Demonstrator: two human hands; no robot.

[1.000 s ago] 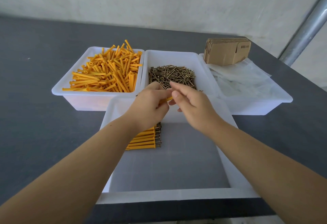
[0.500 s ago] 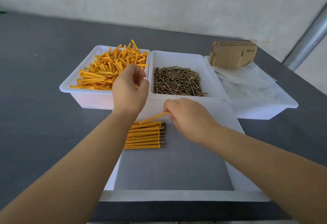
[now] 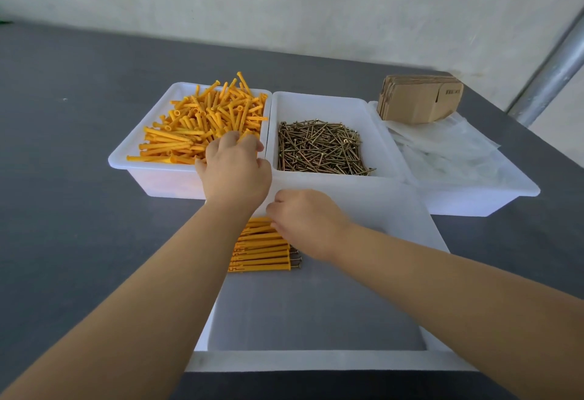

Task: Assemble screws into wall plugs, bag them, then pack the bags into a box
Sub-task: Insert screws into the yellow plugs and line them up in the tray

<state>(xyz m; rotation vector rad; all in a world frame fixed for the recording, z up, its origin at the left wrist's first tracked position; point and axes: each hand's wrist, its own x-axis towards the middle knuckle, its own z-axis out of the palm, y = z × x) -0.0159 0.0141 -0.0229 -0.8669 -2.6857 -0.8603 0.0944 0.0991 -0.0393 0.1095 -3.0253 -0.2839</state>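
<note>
My left hand (image 3: 234, 167) reaches into the white bin (image 3: 126, 162) of loose orange wall plugs (image 3: 189, 121), and its curled fingers pinch a plug at the near right corner of the pile. My right hand (image 3: 305, 219) is low over the near white tray (image 3: 316, 358). Its curled fingers hold an assembled plug down at the far end of a row of assembled plugs with screws (image 3: 262, 257). The fingertips are hidden. The middle bin (image 3: 331, 98) holds a heap of brass screws (image 3: 319, 147).
To the right, a third bin (image 3: 505, 191) holds clear plastic bags (image 3: 442, 147). A stack of flat cardboard boxes (image 3: 420, 101) leans at its far end. A metal pole (image 3: 553, 65) rises at the back right. Everything stands on a dark grey table (image 3: 79, 210).
The hands parted from in front of the screw bin. My left hand moved into the plug bin. My right hand carried the assembled plug down to the row in the near tray.
</note>
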